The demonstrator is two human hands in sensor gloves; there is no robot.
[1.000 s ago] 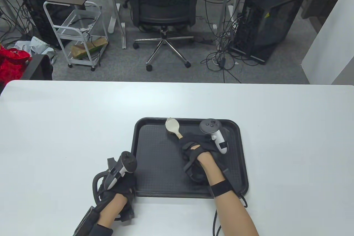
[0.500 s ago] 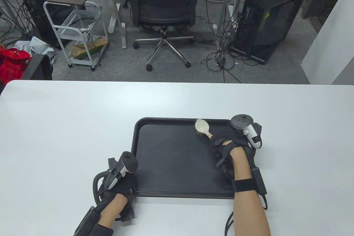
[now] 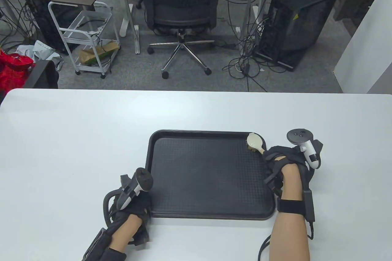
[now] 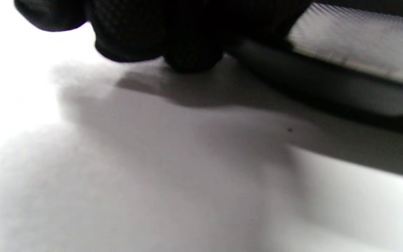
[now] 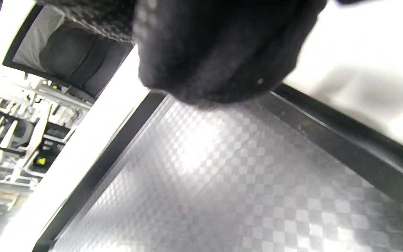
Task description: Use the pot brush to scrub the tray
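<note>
There is one tray (image 3: 208, 178), black plastic, rectangular with rounded corners and a raised rim; its floor has a fine checkered texture. It lies on the white tabletop (image 3: 76, 138). There is one pot brush (image 3: 255, 143), with a cream oval head and a pale wooden handle; it stands at the far right corner of the tray. The right hand (image 3: 286, 166) grips its handle. The left hand (image 3: 131, 206) rests at the near left corner of the tray, fingers curled at the rim. I can read no writing
</note>
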